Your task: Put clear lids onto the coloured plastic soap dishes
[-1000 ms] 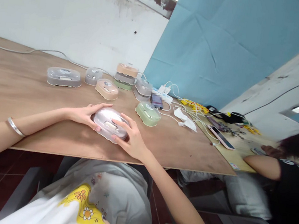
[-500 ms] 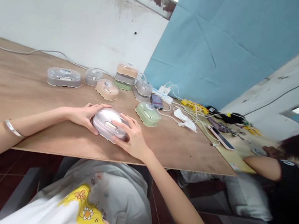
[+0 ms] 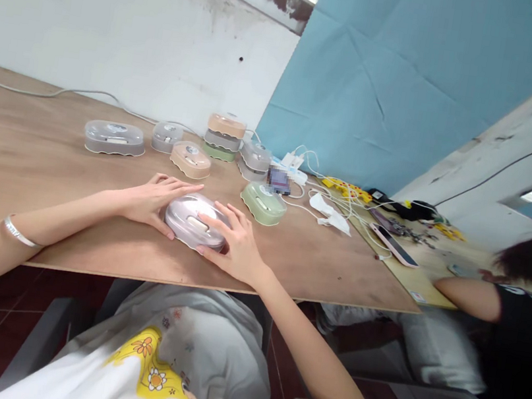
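Observation:
A pale purple-grey soap box [image 3: 188,218] with a clear domed lid and a light clasp sits near the table's front edge. My left hand [image 3: 153,199] is against its left side, thumb at the near rim and fingers stretched along the far side. My right hand [image 3: 235,242] is curved round the right end, with fingers over the lid and the thumb low in front. The lid looks closed. To the right lies a green soap box [image 3: 264,204], and a peach soap box [image 3: 190,159] is just behind.
Grey boxes [image 3: 114,139] and a small grey one [image 3: 167,137] stand at the back left. A stack of boxes [image 3: 224,134] and a grey pair [image 3: 254,160] stand by the wall. White cables, tissue [image 3: 330,214] and a phone [image 3: 394,245] lie rightward, near a person's arm [image 3: 469,296].
My left hand's fingers have straightened and lifted slightly along the box's far side. My right hand and the box are almost where they were.

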Demonstrator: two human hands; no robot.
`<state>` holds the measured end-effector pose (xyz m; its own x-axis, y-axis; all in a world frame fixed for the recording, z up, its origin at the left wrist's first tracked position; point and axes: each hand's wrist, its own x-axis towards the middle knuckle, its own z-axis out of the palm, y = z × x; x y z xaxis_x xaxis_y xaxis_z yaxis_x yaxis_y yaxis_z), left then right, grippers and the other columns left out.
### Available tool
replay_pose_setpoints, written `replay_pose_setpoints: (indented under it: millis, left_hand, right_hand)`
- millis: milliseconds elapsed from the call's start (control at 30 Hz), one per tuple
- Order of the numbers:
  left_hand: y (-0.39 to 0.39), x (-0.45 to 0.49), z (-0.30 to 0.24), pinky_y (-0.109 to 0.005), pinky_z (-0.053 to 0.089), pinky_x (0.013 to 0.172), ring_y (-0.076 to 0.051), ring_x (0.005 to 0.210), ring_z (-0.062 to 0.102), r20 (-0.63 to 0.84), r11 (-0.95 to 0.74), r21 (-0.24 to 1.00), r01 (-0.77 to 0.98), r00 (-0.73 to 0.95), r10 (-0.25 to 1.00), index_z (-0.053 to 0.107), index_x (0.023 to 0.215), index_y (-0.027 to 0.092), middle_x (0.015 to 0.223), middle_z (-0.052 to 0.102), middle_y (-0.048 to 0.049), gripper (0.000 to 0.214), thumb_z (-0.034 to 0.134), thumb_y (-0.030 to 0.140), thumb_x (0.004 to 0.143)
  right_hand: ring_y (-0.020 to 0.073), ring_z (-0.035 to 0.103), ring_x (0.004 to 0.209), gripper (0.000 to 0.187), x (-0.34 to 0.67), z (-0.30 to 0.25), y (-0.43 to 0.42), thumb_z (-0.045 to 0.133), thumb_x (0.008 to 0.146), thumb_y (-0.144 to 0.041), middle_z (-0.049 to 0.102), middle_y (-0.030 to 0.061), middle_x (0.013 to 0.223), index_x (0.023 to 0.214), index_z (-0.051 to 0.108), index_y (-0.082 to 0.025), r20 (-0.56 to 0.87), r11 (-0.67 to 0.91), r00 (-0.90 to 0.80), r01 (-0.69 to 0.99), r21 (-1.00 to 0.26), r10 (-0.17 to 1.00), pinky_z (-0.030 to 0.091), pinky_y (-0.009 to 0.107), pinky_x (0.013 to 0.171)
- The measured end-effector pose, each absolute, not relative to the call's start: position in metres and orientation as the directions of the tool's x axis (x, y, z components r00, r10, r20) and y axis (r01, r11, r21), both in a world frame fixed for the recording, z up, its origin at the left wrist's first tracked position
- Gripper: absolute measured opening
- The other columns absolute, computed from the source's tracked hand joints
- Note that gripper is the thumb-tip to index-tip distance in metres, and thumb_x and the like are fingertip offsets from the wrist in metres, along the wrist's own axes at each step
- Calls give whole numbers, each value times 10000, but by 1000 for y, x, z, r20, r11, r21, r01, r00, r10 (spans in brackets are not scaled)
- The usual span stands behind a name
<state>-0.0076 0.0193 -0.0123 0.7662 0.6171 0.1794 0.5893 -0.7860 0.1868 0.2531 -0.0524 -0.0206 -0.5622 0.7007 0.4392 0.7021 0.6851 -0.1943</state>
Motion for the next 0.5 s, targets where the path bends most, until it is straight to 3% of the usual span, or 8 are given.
replay_pose_setpoints:
  millis: [233,433,500]
  left_hand:
    - [18,-5,-7,-496,139,1070,-381,1300,356,160,-773,194,604,758,633,188,1507,278,1454,431,-124,990,627,682,716]
    - [22,-5,-7,-456,142,1071,-337,1236,466,285,-802,158,576,751,596,339,1462,259,1351,554,-124,780,540,648,816]
    - [22,-5,-9,-457,153,1066,-339,1238,462,279,-799,182,573,749,600,313,1471,267,1361,544,-121,799,561,640,810]
  right_hand:
    - [318,292,1380,524,253,-22,-52,645,823,-475,396,58,1479,1314,538,-327,435,677,-555,708,-202,709,331,519,1078]
    - [340,272,1383,531,250,-24,-52,635,837,-375,302,89,1524,1349,504,-321,416,678,-571,715,-173,708,319,550,1075]
    - [335,246,1398,535,250,-25,-52,616,851,-369,275,98,1533,1365,481,-308,411,687,-579,703,-185,704,312,557,1081]
